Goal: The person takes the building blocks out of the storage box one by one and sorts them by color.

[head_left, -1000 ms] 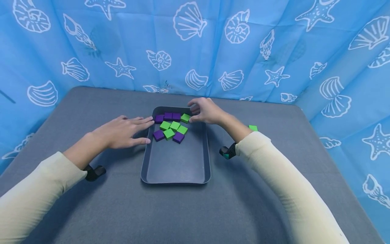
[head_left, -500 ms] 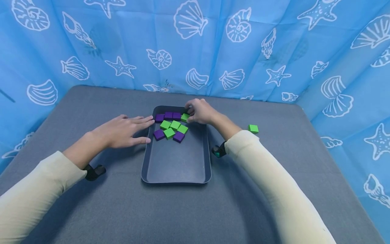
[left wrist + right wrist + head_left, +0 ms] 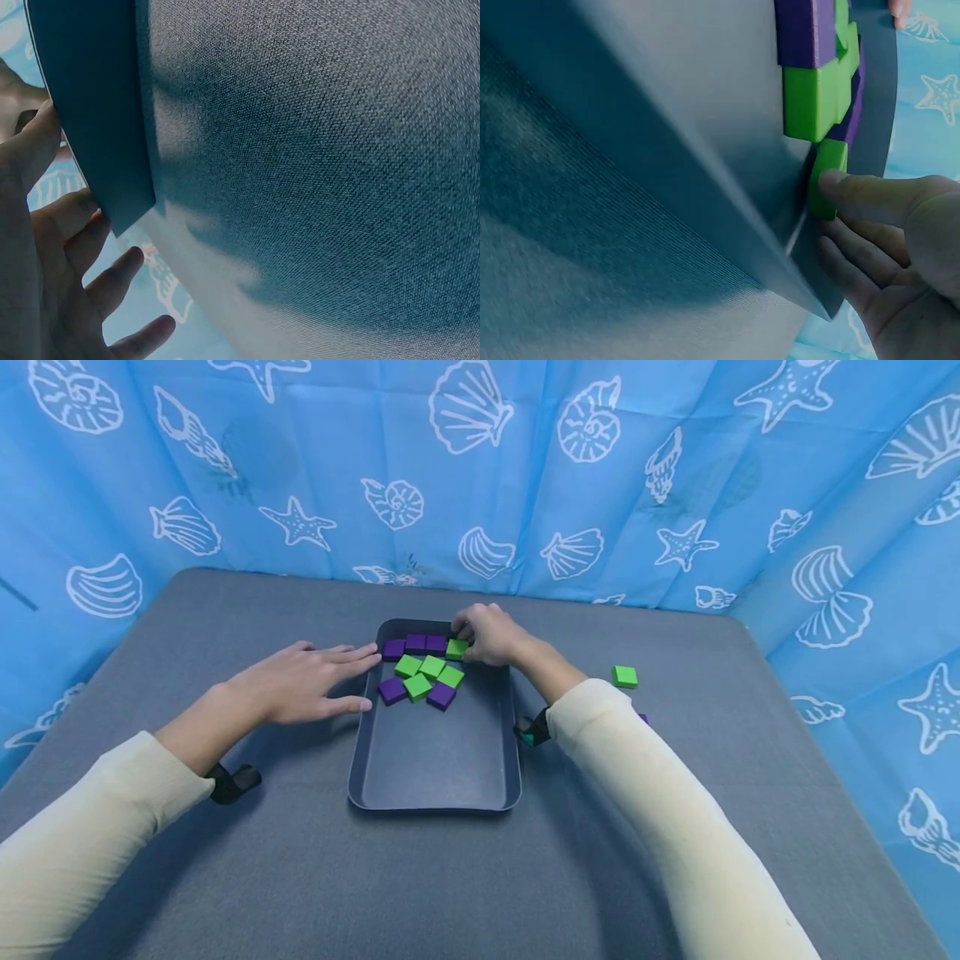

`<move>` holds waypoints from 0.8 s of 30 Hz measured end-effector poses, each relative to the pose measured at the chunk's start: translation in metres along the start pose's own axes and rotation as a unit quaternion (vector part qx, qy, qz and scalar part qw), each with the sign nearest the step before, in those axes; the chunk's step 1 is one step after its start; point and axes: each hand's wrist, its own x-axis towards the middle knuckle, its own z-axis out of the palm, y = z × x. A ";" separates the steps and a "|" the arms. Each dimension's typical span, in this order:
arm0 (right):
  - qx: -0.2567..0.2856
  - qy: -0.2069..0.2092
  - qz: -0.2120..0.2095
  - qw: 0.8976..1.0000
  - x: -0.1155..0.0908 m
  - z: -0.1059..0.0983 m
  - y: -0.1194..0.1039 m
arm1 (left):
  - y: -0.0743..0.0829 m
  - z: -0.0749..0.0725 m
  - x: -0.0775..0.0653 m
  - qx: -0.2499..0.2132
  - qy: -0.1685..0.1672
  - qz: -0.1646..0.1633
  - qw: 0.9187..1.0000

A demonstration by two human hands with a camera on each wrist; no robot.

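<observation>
A dark grey tray (image 3: 435,768) lies on the table, with square green and purple blocks in its far half. At its far right corner, my right hand (image 3: 491,635) pinches a green block (image 3: 456,649) beside the row of purple blocks (image 3: 426,644). In the right wrist view the thumb presses that green block (image 3: 829,161), with fingers behind it. My left hand (image 3: 303,685) rests at the tray's left rim, its fingers straight and touching the edge. Below the row sit several green blocks (image 3: 431,667), plus purple blocks (image 3: 441,695) at two corners of the cluster.
A single green block (image 3: 624,677) lies on the grey table (image 3: 420,885) right of the tray. The edge of a purple block (image 3: 643,718) peeks out from behind the right sleeve. A blue shell-print curtain (image 3: 337,460) hangs behind the table.
My right hand has shifted slightly left, and the green block by it now sits straighter next to the purple row. The forearm has uncovered the blocks on the right. My left hand stays still.
</observation>
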 end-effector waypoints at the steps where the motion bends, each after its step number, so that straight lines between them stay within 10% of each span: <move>1: 0.001 0.000 -0.002 1.000 -0.001 -0.002 0.000 | 0.000 0.000 0.000 0.000 0.000 0.000 1.000; 24: 0.048 0.022 -0.042 0.998 -0.038 -0.043 0.036 | 0.000 0.001 0.002 -0.006 -0.002 -0.005 1.000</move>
